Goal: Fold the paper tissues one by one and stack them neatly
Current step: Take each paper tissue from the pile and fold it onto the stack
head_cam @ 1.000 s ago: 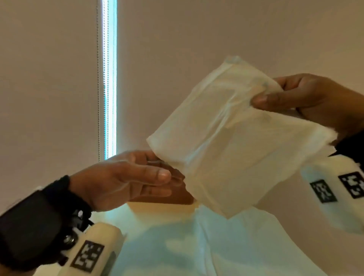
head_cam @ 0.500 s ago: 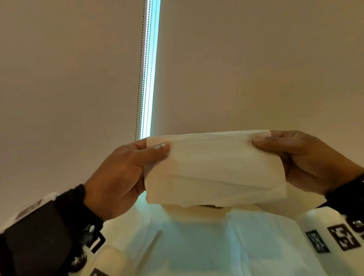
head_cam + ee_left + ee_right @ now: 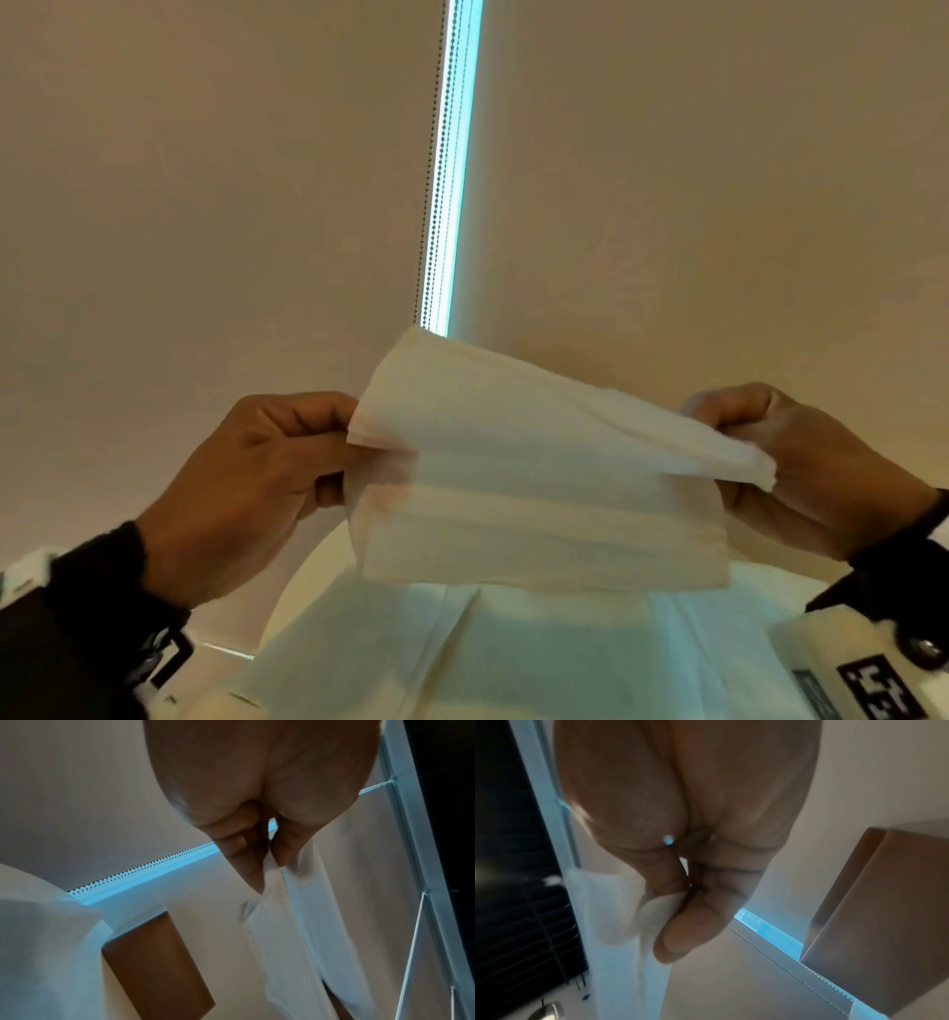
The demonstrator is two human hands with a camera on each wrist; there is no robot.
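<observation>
I see both hands raised, apart — my left hand (image 3: 246, 488) and right hand (image 3: 821, 462) each pinch an end of the half-folded tissue (image 3: 539, 488).

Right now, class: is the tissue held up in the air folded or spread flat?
Folded. The tissue shows doubled layers along its left edge, pinched by the left hand and right hand.

Two beige roller blinds (image 3: 205, 205) fill the far wall, split by a narrow strip of cold blue daylight (image 3: 452, 164) with a bead chain (image 3: 431, 169) beside it. A brown box-like shape (image 3: 885, 912), possibly furniture, shows near.
</observation>
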